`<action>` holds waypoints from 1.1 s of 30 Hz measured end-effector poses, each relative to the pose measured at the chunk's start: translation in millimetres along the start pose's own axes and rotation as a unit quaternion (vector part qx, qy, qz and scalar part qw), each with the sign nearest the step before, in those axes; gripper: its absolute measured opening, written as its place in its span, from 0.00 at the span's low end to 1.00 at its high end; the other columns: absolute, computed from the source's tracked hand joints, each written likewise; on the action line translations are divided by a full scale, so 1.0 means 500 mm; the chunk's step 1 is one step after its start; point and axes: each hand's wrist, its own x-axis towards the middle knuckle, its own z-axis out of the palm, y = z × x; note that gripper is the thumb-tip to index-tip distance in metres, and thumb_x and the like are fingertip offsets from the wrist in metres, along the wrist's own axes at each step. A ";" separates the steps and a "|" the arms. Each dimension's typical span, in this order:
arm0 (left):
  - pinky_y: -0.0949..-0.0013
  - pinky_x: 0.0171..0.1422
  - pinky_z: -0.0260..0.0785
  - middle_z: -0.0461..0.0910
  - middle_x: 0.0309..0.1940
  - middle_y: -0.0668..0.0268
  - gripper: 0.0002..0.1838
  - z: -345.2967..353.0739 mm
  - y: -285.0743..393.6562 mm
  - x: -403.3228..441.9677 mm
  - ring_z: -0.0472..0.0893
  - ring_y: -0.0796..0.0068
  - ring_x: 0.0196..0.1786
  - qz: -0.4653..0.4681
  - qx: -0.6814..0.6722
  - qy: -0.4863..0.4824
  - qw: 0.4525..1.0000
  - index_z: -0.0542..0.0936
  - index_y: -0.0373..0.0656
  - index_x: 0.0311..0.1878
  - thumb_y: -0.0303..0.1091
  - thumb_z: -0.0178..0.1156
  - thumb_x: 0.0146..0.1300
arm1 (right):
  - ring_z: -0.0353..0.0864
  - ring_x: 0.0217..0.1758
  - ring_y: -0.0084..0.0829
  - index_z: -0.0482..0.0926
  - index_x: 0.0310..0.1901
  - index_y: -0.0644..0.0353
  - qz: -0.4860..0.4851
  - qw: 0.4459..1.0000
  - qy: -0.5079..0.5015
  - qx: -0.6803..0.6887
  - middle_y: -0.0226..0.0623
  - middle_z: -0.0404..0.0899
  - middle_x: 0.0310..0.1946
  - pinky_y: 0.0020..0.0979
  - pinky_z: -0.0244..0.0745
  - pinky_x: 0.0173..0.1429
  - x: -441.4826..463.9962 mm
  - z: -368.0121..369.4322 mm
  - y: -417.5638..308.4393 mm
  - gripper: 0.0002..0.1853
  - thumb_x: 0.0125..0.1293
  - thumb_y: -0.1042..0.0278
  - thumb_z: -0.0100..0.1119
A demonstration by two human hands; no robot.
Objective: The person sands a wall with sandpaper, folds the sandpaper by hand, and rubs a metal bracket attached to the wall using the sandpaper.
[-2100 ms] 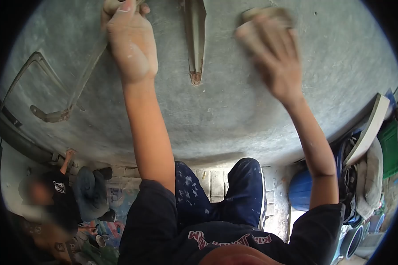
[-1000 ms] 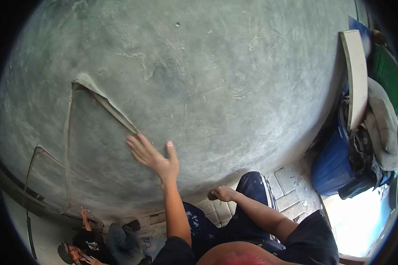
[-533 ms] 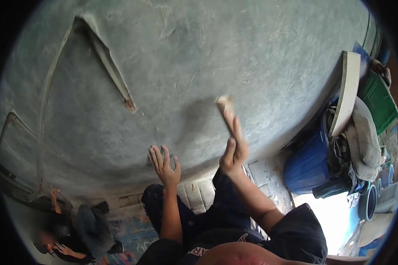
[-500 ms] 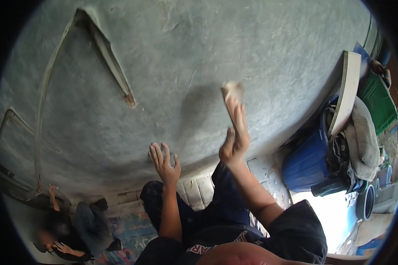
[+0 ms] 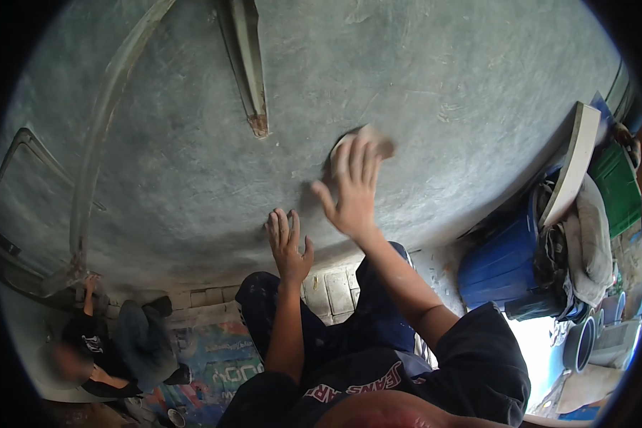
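Observation:
A large grey curved surface [image 5: 421,85] fills the upper view. My right hand [image 5: 353,185] presses a pale, flat pad [image 5: 381,143] against it, fingers stretched over the pad and thumb out to the side. The pad is slightly blurred, and the fingers cover part of it. Lower and to the left, my left hand [image 5: 288,246] has its fingers spread near the bottom of the surface, with nothing in it. A tapered metal strip [image 5: 250,71] ends in a brownish tip above my left hand.
On the left, a curved metal strip [image 5: 93,150] runs down the surface. Another person [image 5: 96,342] sits at the lower left, one hand raised to the surface. At right stand a blue barrel [image 5: 499,260], a long pale board [image 5: 574,160] and a green crate [image 5: 615,189].
My right hand has turned from edge-on to flat behind the pad, on the surface. My left hand has shifted slightly right and up in view. The view has moved, with the metal strips now further right.

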 end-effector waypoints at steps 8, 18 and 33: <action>0.41 0.78 0.38 0.50 0.77 0.53 0.35 0.011 -0.004 -0.004 0.46 0.51 0.79 0.008 -0.016 0.011 1.000 0.65 0.45 0.72 0.31 0.58 0.59 | 0.41 0.79 0.60 0.51 0.74 0.65 -0.060 0.995 -0.028 -0.071 0.57 0.47 0.75 0.59 0.35 0.77 -0.028 0.037 -0.012 0.44 0.67 0.42 0.52; 0.42 0.79 0.37 0.53 0.76 0.52 0.34 -0.009 -0.006 -0.004 0.48 0.52 0.79 0.015 -0.007 -0.024 1.000 0.65 0.46 0.72 0.27 0.55 0.58 | 0.39 0.80 0.53 0.56 0.74 0.57 0.116 0.955 0.268 -0.042 0.47 0.46 0.77 0.57 0.35 0.78 0.108 -0.069 0.001 0.40 0.68 0.41 0.49; 0.41 0.79 0.38 0.50 0.77 0.54 0.34 -0.008 0.002 -0.001 0.47 0.52 0.79 0.004 -0.036 -0.004 0.999 0.66 0.46 0.72 0.26 0.55 0.59 | 0.47 0.76 0.48 0.67 0.70 0.53 0.053 0.956 0.236 -0.168 0.47 0.52 0.74 0.48 0.46 0.71 0.091 -0.025 0.025 0.34 0.62 0.55 0.62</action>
